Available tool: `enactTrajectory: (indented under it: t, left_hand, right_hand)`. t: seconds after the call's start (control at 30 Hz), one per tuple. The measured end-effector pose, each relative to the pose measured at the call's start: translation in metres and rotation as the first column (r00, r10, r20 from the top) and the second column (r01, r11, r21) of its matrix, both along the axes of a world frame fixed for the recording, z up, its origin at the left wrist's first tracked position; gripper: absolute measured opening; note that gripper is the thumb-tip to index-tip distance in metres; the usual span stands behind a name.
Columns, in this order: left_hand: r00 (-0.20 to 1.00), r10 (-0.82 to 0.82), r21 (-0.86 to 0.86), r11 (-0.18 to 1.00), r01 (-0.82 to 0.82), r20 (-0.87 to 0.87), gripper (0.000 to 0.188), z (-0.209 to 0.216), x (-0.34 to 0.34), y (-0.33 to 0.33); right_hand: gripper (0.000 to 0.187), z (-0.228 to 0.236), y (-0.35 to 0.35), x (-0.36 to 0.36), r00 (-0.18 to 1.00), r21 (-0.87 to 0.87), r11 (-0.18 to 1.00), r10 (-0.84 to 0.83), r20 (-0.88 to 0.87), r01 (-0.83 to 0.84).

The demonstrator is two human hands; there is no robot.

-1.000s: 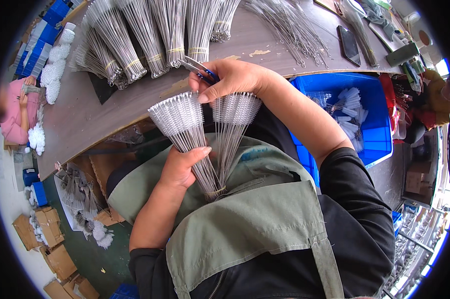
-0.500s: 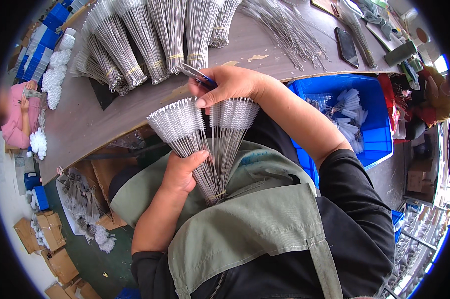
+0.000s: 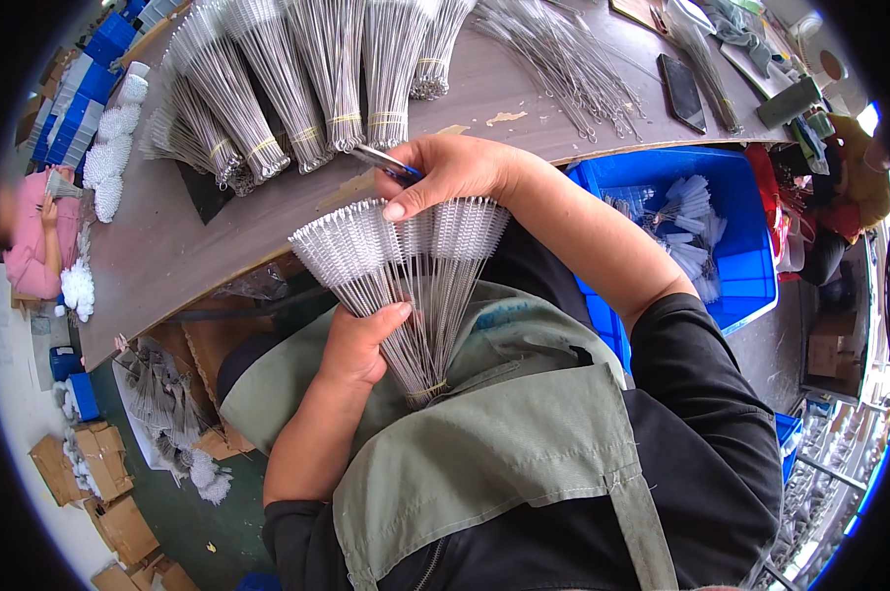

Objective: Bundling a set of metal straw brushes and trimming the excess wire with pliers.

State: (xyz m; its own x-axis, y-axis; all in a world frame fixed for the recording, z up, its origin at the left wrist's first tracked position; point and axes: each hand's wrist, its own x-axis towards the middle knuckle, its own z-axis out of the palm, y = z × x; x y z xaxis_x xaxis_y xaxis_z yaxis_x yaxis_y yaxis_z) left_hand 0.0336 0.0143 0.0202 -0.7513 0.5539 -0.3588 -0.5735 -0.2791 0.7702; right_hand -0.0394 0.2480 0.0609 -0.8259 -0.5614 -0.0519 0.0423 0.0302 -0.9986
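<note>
My left hand (image 3: 359, 340) is closed around a fanned bundle of thin wire brushes (image 3: 427, 325), its thumb across the wire stems. Their white bristle ends spread at the top, and a yellowish band ties the narrow lower end above my apron. In my right hand (image 3: 450, 172) is a small blue-and-silver hand tool (image 3: 398, 169) with slim prongs, which point to the left; its exact kind is not clear. The right thumb touches the bristle ends in the middle of the fan, while the other fingers curl partly out of sight around the tool.
Several banded brush bundles (image 3: 332, 74) lie on the table (image 3: 189, 271) ahead. Loose looped wires (image 3: 563, 69) and a phone (image 3: 681, 94) are farther right. A blue bin (image 3: 745, 281) holding white brushes stands right of the table edge. A person in pink (image 3: 36, 236) sits far left.
The gap in the brush fan has narrowed, with bristles now showing in the middle. My right thumb has shifted slightly lower, and the tool's prongs look closer together. The left hand keeps its hold.
</note>
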Motion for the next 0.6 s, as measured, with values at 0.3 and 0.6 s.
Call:
enactTrajectory:
  t: [0.3,0.6]
  left_hand:
    - [0.996,0.012,0.067,0.998,-0.018,0.085,0.032,0.012,0.000,0.004]
    - [0.998,-0.012,0.029,1.000,0.011,0.064,0.037,0.005,-0.001,0.001]
  right_hand:
    - [0.034,-0.008,0.002,-0.005,0.995,-0.013,0.998,0.063,-0.080,-0.065]
    - [0.032,0.009,-0.004,0.001,0.993,0.006,0.999,0.051,-0.104,-0.050]
